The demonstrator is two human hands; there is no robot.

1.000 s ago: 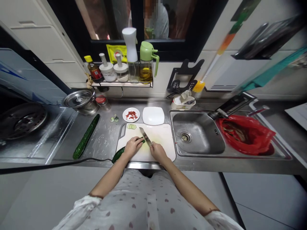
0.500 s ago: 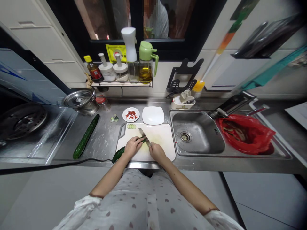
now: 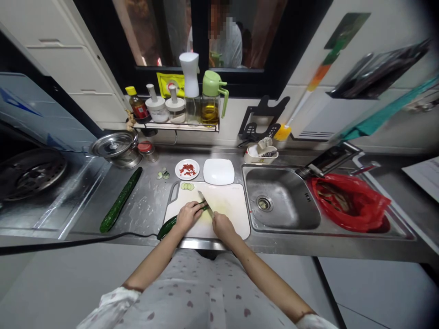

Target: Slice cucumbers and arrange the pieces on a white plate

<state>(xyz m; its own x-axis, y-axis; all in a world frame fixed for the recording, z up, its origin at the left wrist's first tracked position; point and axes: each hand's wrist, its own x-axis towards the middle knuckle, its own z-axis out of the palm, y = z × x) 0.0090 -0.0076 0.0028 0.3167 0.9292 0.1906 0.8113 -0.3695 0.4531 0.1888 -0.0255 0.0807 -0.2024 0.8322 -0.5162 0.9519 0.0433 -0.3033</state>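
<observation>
On the white cutting board [image 3: 236, 214] lies a dark green cucumber [image 3: 168, 226], slanting from the lower left towards the knife. My left hand [image 3: 188, 216] presses down on it with bent fingers, covering its middle. My right hand [image 3: 223, 227] is closed round the handle of a kitchen knife [image 3: 206, 204]. The blade is at the cucumber's right end, close to my left fingertips; whether it is in the flesh I cannot tell. A few pale cucumber slices [image 3: 187, 186] rest at the board's top left corner.
A second cucumber [image 3: 120, 201] lies left on the steel counter. Behind the board stand a plate of chopped red pieces [image 3: 187, 169] and a white square plate [image 3: 218, 171]. Right are the sink [image 3: 284, 201] and a red plastic bag [image 3: 353, 203]. A dark cable [image 3: 103, 237] crosses the front edge.
My view has tilted up slightly, so the scene sits lower. The knife blade appears steeper and thinner than before. Both hands keep their holds on the cucumber and knife.
</observation>
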